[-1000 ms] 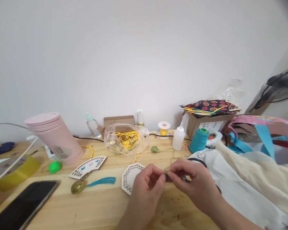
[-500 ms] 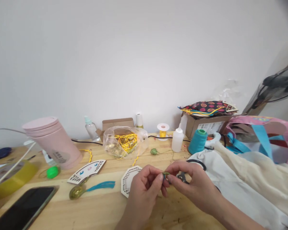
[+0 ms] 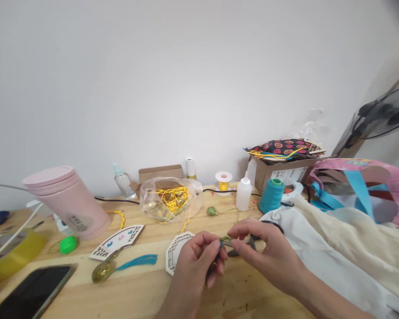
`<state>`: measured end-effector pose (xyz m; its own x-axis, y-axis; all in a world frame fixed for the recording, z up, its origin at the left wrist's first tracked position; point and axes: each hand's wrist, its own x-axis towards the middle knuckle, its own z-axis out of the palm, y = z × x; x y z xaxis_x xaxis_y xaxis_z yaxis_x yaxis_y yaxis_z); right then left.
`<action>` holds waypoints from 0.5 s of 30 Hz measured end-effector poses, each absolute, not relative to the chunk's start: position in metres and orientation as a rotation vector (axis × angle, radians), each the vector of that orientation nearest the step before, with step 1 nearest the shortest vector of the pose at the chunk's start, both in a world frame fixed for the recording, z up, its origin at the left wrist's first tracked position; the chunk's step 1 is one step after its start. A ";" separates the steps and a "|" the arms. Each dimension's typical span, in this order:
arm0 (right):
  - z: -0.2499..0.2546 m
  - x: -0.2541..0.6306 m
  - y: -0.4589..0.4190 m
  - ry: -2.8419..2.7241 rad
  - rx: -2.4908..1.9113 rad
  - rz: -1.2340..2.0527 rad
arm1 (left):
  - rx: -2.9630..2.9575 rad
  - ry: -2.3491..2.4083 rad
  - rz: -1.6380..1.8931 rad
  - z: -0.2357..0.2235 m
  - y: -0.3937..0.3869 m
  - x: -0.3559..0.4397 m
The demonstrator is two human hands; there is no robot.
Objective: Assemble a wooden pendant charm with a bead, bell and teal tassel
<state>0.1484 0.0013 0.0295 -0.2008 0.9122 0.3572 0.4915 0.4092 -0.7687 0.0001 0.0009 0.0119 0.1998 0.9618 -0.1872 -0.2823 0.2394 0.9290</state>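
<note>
- The left hand (image 3: pixel 199 261) has its grip closed, thumb against fingers, on a small blue-green bundle (image 3: pixel 222 243), held above the counter (image 3: pixel 136 294).
- The right hand (image 3: pixel 272 257) has thumb and forefinger at green thread (image 3: pixel 226 239) beside that bundle; whether its grip is pinched or loose, I cannot tell.
- A ball of green thread (image 3: pixel 211 211) lies beyond the hands, near a white squeeze bottle (image 3: pixel 244 196).
- An octagonal piece (image 3: pixel 173 257) lies partly hidden behind the left hand.
</note>
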 end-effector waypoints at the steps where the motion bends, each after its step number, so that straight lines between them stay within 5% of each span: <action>1: 0.029 0.148 0.001 -1.859 -1.206 0.630 | 0.908 0.960 1.058 0.012 0.001 0.000; 15: 0.028 0.151 0.004 -2.000 -0.973 0.244 | 1.087 0.984 1.043 0.014 0.000 0.001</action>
<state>0.1509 0.0039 0.0279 -0.3121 0.7146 0.6260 0.5435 0.6747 -0.4993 0.0009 0.0004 0.0143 0.2211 0.9698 -0.1030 -0.1593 0.1401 0.9772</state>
